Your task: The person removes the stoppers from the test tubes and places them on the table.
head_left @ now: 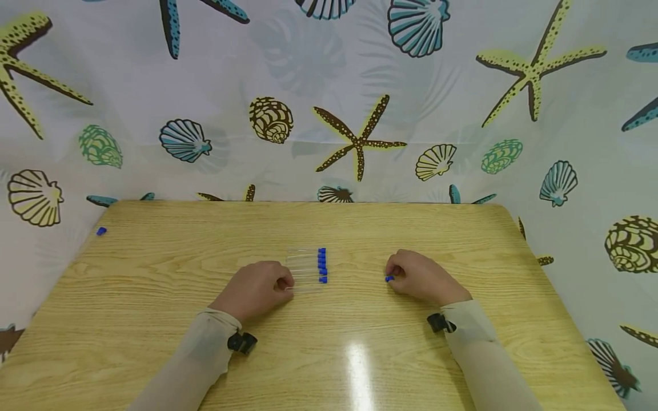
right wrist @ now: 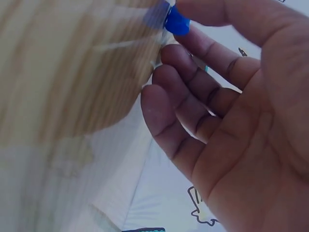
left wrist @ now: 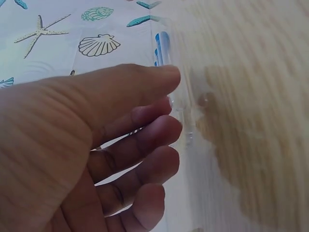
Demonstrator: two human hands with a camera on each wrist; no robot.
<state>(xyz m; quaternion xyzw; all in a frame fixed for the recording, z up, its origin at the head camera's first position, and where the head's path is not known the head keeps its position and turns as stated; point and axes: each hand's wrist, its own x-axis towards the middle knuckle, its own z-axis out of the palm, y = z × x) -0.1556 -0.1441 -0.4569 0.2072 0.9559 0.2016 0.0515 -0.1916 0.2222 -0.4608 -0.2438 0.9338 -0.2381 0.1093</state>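
Observation:
My left hand (head_left: 259,290) pinches the near end of a clear, thin uncapped tube (head_left: 308,290) that lies on the table, pointing right. In the left wrist view the thumb and index finger meet at the clear tube (left wrist: 180,104), which is faint against the wood. Just beyond it, several similar clear tubes with blue caps (head_left: 322,261) lie side by side in a row. Over to the right, my right hand (head_left: 424,278) holds a small blue cap (head_left: 389,278) between thumb and index finger, close to the tabletop. The same cap (right wrist: 178,22) shows at the fingertips in the right wrist view.
A single small blue piece (head_left: 101,230) lies at the far left edge of the wooden table (head_left: 354,331). Patterned cloth (head_left: 329,68) with shells and starfish hangs behind and beside the table. Both wrists carry small black cameras (head_left: 241,342).

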